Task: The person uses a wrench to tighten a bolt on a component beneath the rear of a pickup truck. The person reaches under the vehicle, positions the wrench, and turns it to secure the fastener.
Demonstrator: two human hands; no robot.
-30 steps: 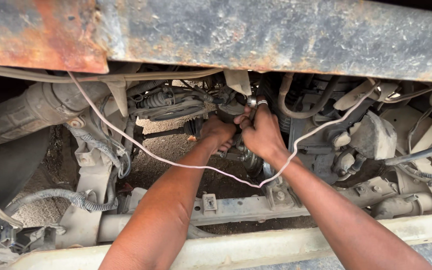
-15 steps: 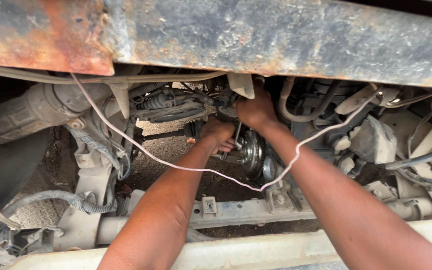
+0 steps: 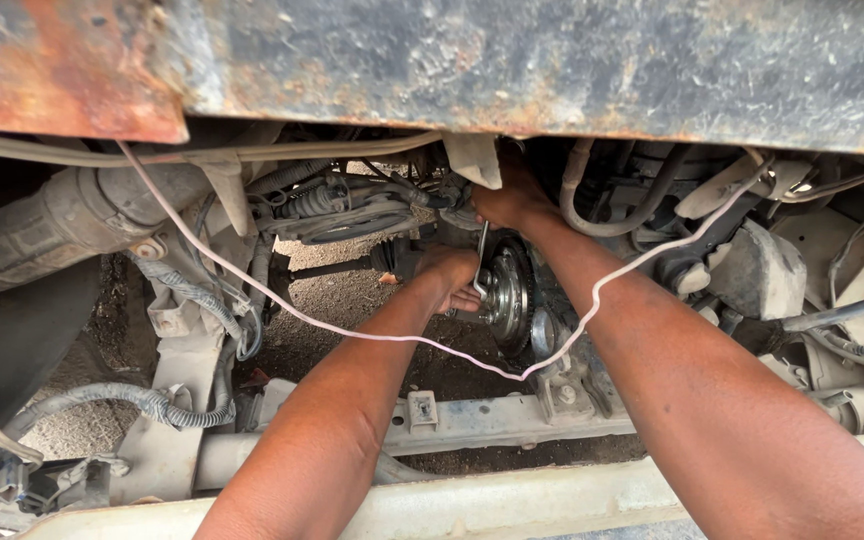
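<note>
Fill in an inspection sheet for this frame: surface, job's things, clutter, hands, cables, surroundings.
Surface: gravelly ground under the vehicle.
Job's things: a round, dark-rimmed metal disc mounted edge-on; a slim metal wrench standing upright against it.
Clutter: nothing seen loose; the mounted parts are packed tightly.
Hands: left hand rests on the disc's face beside the wrench; right hand is higher, at the wrench's upper end, its fingers hidden.
Cables: a thin white cord sags across both forearms; a corrugated grey hose lies lower left; dark hoses loop behind the right hand.
Surroundings: a rusty frame beam runs across the top; a pale crossmember lies below.
</note>
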